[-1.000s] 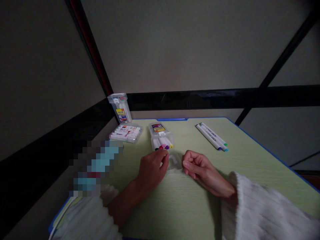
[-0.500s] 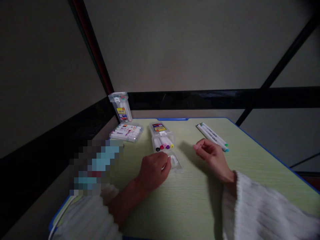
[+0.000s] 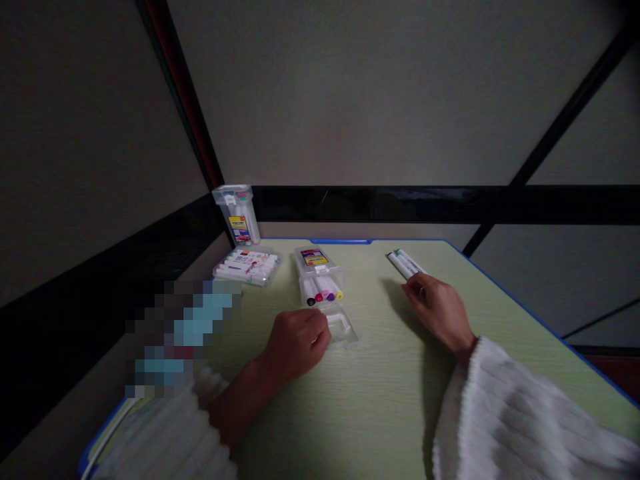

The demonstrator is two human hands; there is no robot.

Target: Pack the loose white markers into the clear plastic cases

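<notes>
A clear plastic marker case [image 3: 309, 279] lies on the table with its end lid [image 3: 347, 337] swung down toward me. White markers with black, red, pink, purple and yellow ends show in its mouth. My left hand [image 3: 297, 343] is closed at the lid's left edge; its fingertips are hidden behind the knuckles. Over the lower ends of two white markers [image 3: 404, 262] on the right, my right hand [image 3: 440, 313] hovers with loosely bent fingers and nothing visible in them. It hides the markers' near ends.
At the back left stands another clear marker case [image 3: 240, 217], upright. In front of it lies a flat pack of markers [image 3: 247, 267]. A blurred-out patch [image 3: 195, 333] covers something at the left edge, with a white cable [image 3: 113, 427] below. The table has a blue rim [image 3: 340, 241].
My right hand has shifted right, over the near ends of the two loose markers. My left hand stays by the lid. The whole view has shifted slightly.
</notes>
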